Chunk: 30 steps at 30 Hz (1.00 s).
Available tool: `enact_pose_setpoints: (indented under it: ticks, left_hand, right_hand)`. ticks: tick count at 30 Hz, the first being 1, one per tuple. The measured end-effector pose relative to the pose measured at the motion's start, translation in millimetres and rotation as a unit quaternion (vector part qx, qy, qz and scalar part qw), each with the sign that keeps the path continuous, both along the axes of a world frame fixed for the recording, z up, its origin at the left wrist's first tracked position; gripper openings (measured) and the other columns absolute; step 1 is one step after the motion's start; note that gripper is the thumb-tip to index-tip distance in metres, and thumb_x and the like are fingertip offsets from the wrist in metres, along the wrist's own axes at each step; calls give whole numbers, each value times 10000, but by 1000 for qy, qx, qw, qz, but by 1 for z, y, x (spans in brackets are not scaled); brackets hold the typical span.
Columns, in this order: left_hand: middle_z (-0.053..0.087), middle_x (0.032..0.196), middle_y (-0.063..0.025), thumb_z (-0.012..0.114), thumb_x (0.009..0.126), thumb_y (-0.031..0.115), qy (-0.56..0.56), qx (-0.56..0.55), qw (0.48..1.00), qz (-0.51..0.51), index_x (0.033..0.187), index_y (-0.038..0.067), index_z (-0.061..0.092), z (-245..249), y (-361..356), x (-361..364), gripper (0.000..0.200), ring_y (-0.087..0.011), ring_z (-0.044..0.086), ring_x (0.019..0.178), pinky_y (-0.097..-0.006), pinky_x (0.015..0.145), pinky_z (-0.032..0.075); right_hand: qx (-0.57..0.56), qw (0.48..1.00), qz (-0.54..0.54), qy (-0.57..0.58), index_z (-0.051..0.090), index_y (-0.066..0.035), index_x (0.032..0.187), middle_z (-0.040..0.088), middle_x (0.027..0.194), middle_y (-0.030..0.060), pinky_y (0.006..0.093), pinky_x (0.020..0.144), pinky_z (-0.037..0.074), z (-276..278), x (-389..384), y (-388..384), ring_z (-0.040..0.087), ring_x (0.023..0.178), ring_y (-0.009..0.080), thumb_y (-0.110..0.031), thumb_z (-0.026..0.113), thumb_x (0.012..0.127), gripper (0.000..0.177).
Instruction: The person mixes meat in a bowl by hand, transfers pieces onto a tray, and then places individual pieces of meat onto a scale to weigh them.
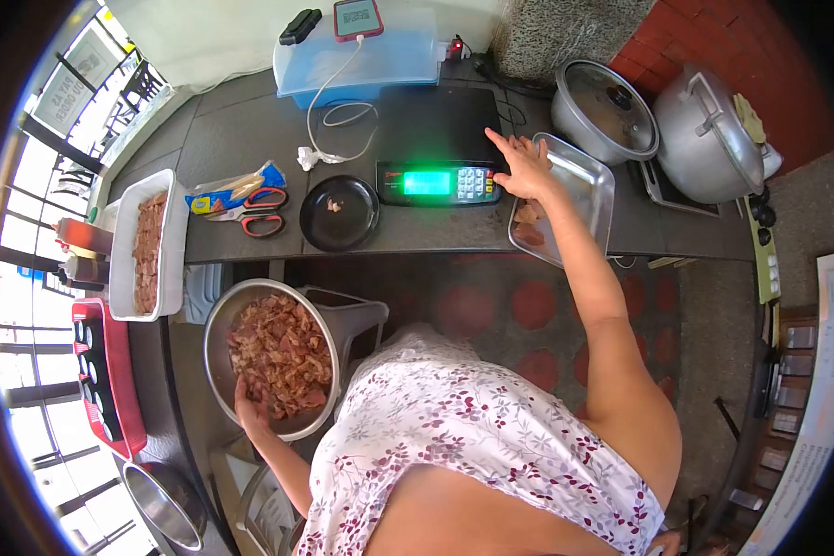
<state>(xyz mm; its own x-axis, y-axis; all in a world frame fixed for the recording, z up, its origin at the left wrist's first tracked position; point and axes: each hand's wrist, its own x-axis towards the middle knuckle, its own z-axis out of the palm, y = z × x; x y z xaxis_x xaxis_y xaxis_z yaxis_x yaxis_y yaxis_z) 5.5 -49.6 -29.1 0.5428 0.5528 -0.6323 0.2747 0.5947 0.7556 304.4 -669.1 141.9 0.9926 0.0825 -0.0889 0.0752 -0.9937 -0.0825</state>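
My right hand (pixel 521 167) is over the right side of the black digital scale (pixel 440 139), fingers apart and the thumb near its keypad; it holds nothing. Beside it lies a metal tray (pixel 584 190) with a few pieces of meat at its near left corner. Green light glows from the scale's display. My left hand (pixel 252 404) is at the lower left of a large metal bowl (pixel 215 343) of sliced meat (pixel 283 352), its fingertips among the slices, so its grip is hidden. Left of the scale sits a small black plate (pixel 339 227) with a few meat scraps.
Scissors (pixel 255 213) and a plastic packet lie left of the plate. A white container (pixel 174 250) of meat stands farther left, above a red tray (pixel 125 389). Behind the scale is a blue bin (pixel 352 69) with a phone. Two large pots (pixel 602 111) stand right.
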Motion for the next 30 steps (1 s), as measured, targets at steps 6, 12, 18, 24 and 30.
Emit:
enact_pose_setpoints:
  ticks: [6,12,18,24,30]
  left_hand:
    - [616,1040,-17,530,949,230,-3,-13,1000,7,1250,110,545,4,-4,12,324,-144,592,823,-322,740,493]
    - [640,1021,-26,530,943,222,7,-1,1000,2,1237,115,556,4,-5,17,314,-143,609,800,-313,719,505]
    - [649,1000,-27,539,935,206,6,-1,1000,6,1238,116,556,16,-21,25,317,-139,604,803,-293,720,497]
    - [649,996,-45,522,945,208,-23,-32,999,12,1213,104,555,5,-14,26,289,-142,596,786,-291,708,492]
    - [641,979,-41,501,959,204,-3,-10,1000,-13,1247,92,525,6,-11,20,310,-136,589,792,-292,693,486]
  right_hand:
    - [75,996,-20,-36,227,-297,1475,506,1305,240,594,1099,140,-17,-3,3,363,1313,386,-291,666,837,774]
    - [78,993,-42,-72,304,-300,1448,589,1193,229,586,1101,143,-17,-8,8,440,1246,407,-262,673,831,721]
    - [90,992,-47,-73,322,-337,1432,539,1212,281,571,1111,160,-18,-7,10,457,1226,399,-255,683,829,708]
    - [81,994,-46,-65,332,-336,1431,541,1216,280,562,1113,165,-12,-8,12,463,1222,396,-252,683,828,703]
    - [87,992,-57,-77,343,-332,1431,542,1227,273,558,1115,159,-17,-9,13,445,1242,392,-254,682,829,695]
